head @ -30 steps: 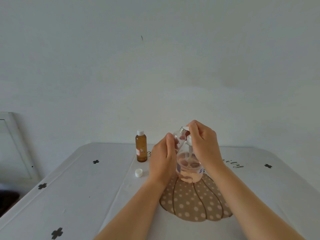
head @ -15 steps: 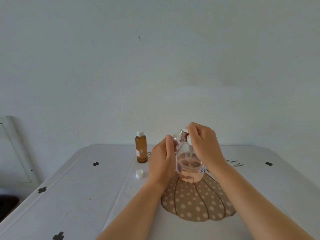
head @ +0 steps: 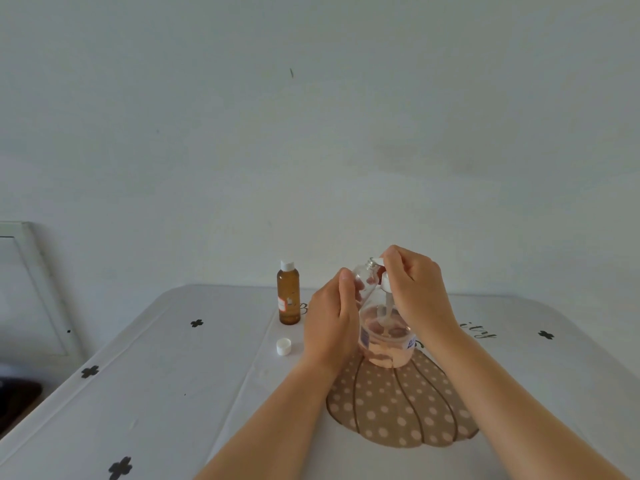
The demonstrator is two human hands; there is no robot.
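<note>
Amber bottle (head: pixel 288 299), capped, stands left of centre on the counter (head: pixel 173 375); the loose white cap (head: pixel 284 347) lies just below it in frame. Neither has moved over the last second.

Left hand (head: pixel 329 327): grip closed round the clear bottle (head: pixel 388 344), thumb up along its shoulder, same hold as half a second ago. The bottle leans with its open neck (head: pixel 371 264) toward upper left and pinkish liquid pooled in the lower part. Its base sits at the top edge of the dotted pumpkin print (head: pixel 398 410); cannot tell if it touches the cloth.

Right hand (head: pixel 415 292): fingers curled and pinching the white pump head (head: pixel 385 287) just right of the neck. The dip tube (head: pixel 388 311) hangs down from it across the bottle body; whether it runs inside or alongside the glass is unclear.

Change: only a slight drift of the view, with both hands and the pump essentially where they were. Judgement: the pump step is stalled mid-way, not seated and not clear of the bottle.
</note>
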